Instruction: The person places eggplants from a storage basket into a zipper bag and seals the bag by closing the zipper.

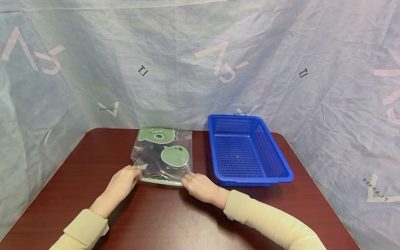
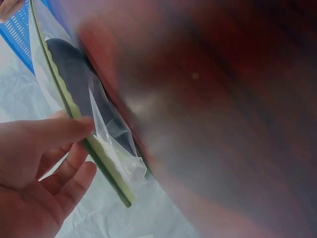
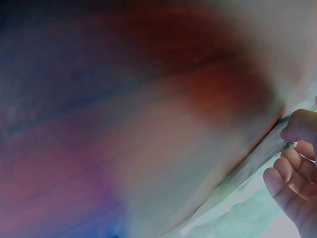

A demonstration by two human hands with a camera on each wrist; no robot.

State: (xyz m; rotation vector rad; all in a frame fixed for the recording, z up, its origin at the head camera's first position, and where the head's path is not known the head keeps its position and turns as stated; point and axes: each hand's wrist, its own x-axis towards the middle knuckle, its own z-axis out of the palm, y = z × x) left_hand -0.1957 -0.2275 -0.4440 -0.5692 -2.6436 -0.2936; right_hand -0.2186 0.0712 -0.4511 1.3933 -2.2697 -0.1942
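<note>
A clear zip bag (image 1: 162, 156) printed with green cartoon figures lies on the table, its pale green top edge toward me. My left hand (image 1: 126, 178) pinches the left end of that edge between thumb and fingers; the left wrist view shows the grip on the green strip (image 2: 99, 161) closely. At the right end, my right hand (image 1: 200, 187) pinches the same edge. Something dark (image 2: 74, 74) shows inside the bag in the left wrist view, but its kind cannot be made out. Only part of the right hand (image 3: 297, 163) appears in the right wrist view.
A blue perforated plastic basket (image 1: 240, 156) stands on the table to the right of the bag, beyond my right hand. Grey printed cloth (image 1: 175, 69) hangs behind and along both sides of the dark red table (image 1: 156, 222).
</note>
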